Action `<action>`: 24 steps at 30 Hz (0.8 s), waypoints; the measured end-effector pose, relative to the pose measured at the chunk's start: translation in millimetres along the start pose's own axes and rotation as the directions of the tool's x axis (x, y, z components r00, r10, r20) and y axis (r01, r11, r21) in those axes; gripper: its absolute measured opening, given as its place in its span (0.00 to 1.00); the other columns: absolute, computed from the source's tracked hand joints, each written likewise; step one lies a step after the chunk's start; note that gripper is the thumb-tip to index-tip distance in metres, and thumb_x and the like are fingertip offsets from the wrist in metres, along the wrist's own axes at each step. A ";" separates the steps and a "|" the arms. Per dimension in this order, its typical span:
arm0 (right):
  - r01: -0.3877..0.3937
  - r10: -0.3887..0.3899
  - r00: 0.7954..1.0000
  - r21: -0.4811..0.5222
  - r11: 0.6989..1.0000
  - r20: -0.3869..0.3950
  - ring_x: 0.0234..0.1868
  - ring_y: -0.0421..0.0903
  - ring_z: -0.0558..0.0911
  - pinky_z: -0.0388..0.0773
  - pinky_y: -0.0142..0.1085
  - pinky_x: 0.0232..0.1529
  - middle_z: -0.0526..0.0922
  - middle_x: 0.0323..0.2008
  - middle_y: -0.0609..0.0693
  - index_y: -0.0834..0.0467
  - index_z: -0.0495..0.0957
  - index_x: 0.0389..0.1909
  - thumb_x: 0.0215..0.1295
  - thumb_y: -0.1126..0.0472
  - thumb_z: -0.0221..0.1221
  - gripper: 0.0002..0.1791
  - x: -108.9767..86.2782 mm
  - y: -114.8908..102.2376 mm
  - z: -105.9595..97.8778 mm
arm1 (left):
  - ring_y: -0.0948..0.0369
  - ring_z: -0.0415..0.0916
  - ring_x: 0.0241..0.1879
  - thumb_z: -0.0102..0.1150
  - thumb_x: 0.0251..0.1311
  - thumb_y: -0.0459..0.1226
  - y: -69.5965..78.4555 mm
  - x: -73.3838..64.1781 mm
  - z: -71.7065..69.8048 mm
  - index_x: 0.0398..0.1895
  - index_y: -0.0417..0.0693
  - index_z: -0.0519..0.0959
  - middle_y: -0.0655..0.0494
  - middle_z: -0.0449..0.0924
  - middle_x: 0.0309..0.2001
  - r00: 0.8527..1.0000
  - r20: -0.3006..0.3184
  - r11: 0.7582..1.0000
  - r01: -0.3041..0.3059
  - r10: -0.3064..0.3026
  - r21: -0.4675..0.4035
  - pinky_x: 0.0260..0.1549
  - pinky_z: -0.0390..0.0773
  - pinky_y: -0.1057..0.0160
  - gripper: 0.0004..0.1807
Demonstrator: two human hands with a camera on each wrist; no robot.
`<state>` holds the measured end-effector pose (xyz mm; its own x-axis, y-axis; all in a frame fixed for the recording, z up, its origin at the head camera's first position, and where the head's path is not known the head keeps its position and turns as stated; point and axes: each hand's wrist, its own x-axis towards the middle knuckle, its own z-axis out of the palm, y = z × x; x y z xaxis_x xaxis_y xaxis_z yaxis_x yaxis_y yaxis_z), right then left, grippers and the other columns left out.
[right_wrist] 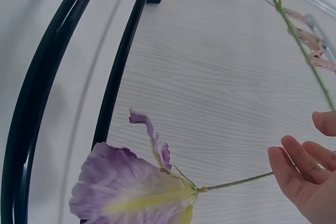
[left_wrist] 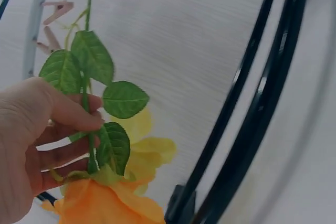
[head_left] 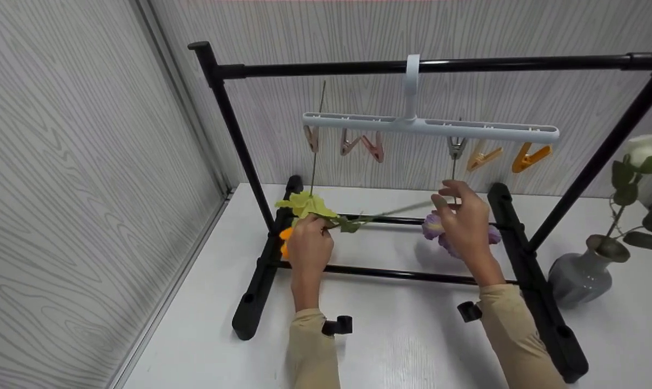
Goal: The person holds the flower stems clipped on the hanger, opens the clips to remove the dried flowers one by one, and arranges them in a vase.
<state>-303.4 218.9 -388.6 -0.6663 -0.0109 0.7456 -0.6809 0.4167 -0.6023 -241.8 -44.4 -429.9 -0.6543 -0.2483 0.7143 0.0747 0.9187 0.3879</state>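
Observation:
My left hand (head_left: pixel 310 246) pinches the green leafy stem of an orange flower (left_wrist: pixel 107 203) just above its bloom. That stem slants across to my right hand (head_left: pixel 466 221), whose thumb and fingers are apart, close to the stem's far end; whether they touch it I cannot tell. Behind the left hand, a yellow flower (head_left: pixel 307 204) hangs bloom-down from a beige clothespin (head_left: pixel 312 139). A purple flower (right_wrist: pixel 131 187) hangs below the right hand, its stem in a grey clothespin (head_left: pixel 457 147). These clothespins are on a pale clip hanger (head_left: pixel 434 127).
The hanger hooks over the top bar (head_left: pixel 331 68) of a black rack, with its lower bars under my hands. Pink (head_left: pixel 374 148) and orange (head_left: pixel 529 158) clothespins hang among others. On the right, a grey vase (head_left: pixel 580 278) holds a white rose (head_left: pixel 647 151).

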 end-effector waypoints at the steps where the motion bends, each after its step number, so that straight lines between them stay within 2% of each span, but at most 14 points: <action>1: 0.005 -0.006 1.000 -0.002 1.000 -0.006 0.42 0.51 0.83 0.76 0.25 0.38 0.84 0.39 0.59 0.67 0.78 0.48 0.59 0.67 0.65 0.16 -0.9 0.1 -0.4 | 0.53 0.78 0.30 0.58 0.47 0.24 0.0 0.5 -3.0 0.23 0.44 0.84 0.54 0.80 0.29 1.000 0.016 1.000 0.012 -0.012 0.011 0.25 0.77 0.55 0.08; 4: 0.002 -0.002 1.000 0.036 0.999 0.007 0.43 0.49 0.83 0.76 0.28 0.39 0.84 0.40 0.58 0.66 0.78 0.49 0.59 0.66 0.65 0.17 -4.8 -0.1 -2.5 | 0.53 0.78 0.30 0.57 0.46 0.23 2.1 1.8 -9.2 0.23 0.44 0.84 0.55 0.81 0.30 0.998 0.043 0.999 0.035 -0.037 0.029 0.26 0.77 0.55 0.10; 6: -0.038 0.031 0.998 0.119 0.992 0.055 0.41 0.49 0.83 0.77 0.28 0.39 0.84 0.38 0.57 0.64 0.78 0.48 0.61 0.64 0.64 0.15 -7.7 -0.2 -4.9 | 0.53 0.78 0.31 0.57 0.47 0.23 4.4 2.6 -10.4 0.24 0.43 0.85 0.54 0.81 0.30 0.998 0.058 0.999 0.032 -0.033 0.030 0.27 0.77 0.55 0.10; 7: -0.075 0.059 0.994 0.170 0.983 0.097 0.40 0.48 0.84 0.77 0.28 0.38 0.84 0.37 0.56 0.64 0.79 0.47 0.63 0.62 0.63 0.14 -9.1 -0.6 -6.3 | 0.53 0.78 0.30 0.57 0.48 0.23 5.8 2.8 -10.7 0.24 0.43 0.85 0.54 0.81 0.30 0.998 0.064 0.999 0.027 -0.029 0.031 0.27 0.77 0.55 0.10; 9: -0.186 0.120 0.967 0.303 0.935 0.223 0.39 0.51 0.84 0.79 0.31 0.38 0.84 0.37 0.58 0.64 0.79 0.47 0.67 0.57 0.59 0.15 -12.3 -0.8 -9.7 | 0.53 0.78 0.30 0.57 0.49 0.23 8.5 3.0 -10.5 0.25 0.42 0.85 0.53 0.81 0.30 0.997 0.072 1.000 0.016 -0.018 0.026 0.27 0.78 0.56 0.09; 10: -0.249 0.143 0.945 0.364 0.897 0.296 0.39 0.53 0.84 0.80 0.34 0.39 0.84 0.37 0.60 0.65 0.78 0.47 0.69 0.55 0.57 0.17 -13.9 -0.7 -11.5 | 0.53 0.78 0.31 0.58 0.49 0.23 9.5 3.0 -10.1 0.25 0.42 0.85 0.53 0.81 0.30 0.997 0.074 1.000 0.013 -0.015 0.023 0.27 0.78 0.56 0.09; 11: -0.318 0.161 0.914 0.411 0.854 0.374 0.40 0.55 0.84 0.80 0.37 0.40 0.83 0.38 0.62 0.67 0.78 0.47 0.70 0.52 0.54 0.20 -15.5 0.1 -13.2 | 0.53 0.78 0.31 0.58 0.49 0.23 10.3 3.0 -9.7 0.25 0.42 0.85 0.53 0.82 0.31 0.997 0.075 1.000 0.009 -0.011 0.021 0.28 0.78 0.56 0.09; 14: -0.495 0.158 0.796 0.479 0.725 0.584 0.43 0.59 0.83 0.79 0.46 0.45 0.81 0.43 0.66 0.73 0.74 0.51 0.73 0.50 0.49 0.26 -20.9 4.2 -18.7 | 0.52 0.78 0.32 0.57 0.49 0.21 12.5 2.3 -8.8 0.24 0.40 0.86 0.52 0.82 0.31 0.997 0.071 1.000 -0.004 0.003 0.018 0.29 0.79 0.56 0.10; 16: -0.560 0.122 0.722 0.472 0.681 0.681 0.44 0.59 0.82 0.77 0.49 0.47 0.80 0.45 0.67 0.75 0.73 0.53 0.74 0.54 0.49 0.25 -24.7 8.8 -22.2 | 0.52 0.78 0.33 0.57 0.48 0.21 13.5 1.9 -7.8 0.24 0.40 0.86 0.51 0.82 0.31 0.997 0.075 1.000 -0.016 0.015 0.023 0.30 0.79 0.56 0.11; 17: -0.579 0.104 0.686 0.454 0.677 0.720 0.44 0.58 0.82 0.76 0.51 0.48 0.80 0.46 0.66 0.75 0.73 0.53 0.73 0.56 0.50 0.23 -26.5 11.6 -23.7 | 0.51 0.78 0.33 0.57 0.48 0.20 14.0 1.7 -7.3 0.24 0.39 0.86 0.51 0.82 0.31 0.997 0.081 0.999 -0.022 0.020 0.025 0.31 0.79 0.56 0.11; 18: -0.585 0.086 0.654 0.430 0.688 0.752 0.44 0.58 0.83 0.77 0.51 0.47 0.80 0.46 0.65 0.75 0.73 0.53 0.72 0.58 0.52 0.21 -28.2 14.4 -25.3 | 0.52 0.78 0.33 0.57 0.48 0.21 14.7 1.6 -6.8 0.24 0.40 0.86 0.51 0.82 0.31 0.996 0.086 0.999 -0.027 0.024 0.025 0.31 0.79 0.56 0.10; 21: -0.558 0.054 0.563 0.332 0.760 0.824 0.41 0.55 0.83 0.78 0.49 0.45 0.82 0.43 0.63 0.71 0.76 0.52 0.67 0.63 0.58 0.18 -33.6 22.0 -28.4 | 0.52 0.77 0.33 0.59 0.47 0.20 16.8 2.1 -5.2 0.24 0.40 0.86 0.52 0.81 0.30 0.995 0.097 0.999 -0.041 0.038 0.023 0.32 0.79 0.56 0.10; 22: -0.531 0.049 0.544 0.299 0.793 0.838 0.40 0.54 0.83 0.79 0.48 0.44 0.82 0.42 0.62 0.70 0.77 0.51 0.66 0.63 0.59 0.17 -35.1 23.8 -28.7 | 0.52 0.77 0.34 0.59 0.47 0.20 17.6 2.5 -4.6 0.24 0.40 0.86 0.52 0.81 0.30 0.995 0.095 0.999 -0.045 0.043 0.020 0.32 0.79 0.56 0.10; 24: -0.466 0.047 0.527 0.242 0.851 0.849 0.39 0.53 0.83 0.80 0.43 0.42 0.82 0.41 0.62 0.68 0.78 0.50 0.64 0.64 0.61 0.16 -38.1 26.0 -28.3 | 0.52 0.77 0.35 0.58 0.46 0.20 19.5 3.2 -3.8 0.24 0.42 0.86 0.53 0.81 0.30 0.995 0.085 0.998 -0.057 0.056 0.012 0.32 0.79 0.56 0.12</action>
<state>-287.1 255.9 -424.6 -0.6409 -0.7578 0.1223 -0.3421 0.1393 -0.9293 -239.6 -28.4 -417.8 -0.7106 -0.1694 0.6829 0.1028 0.9352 0.3389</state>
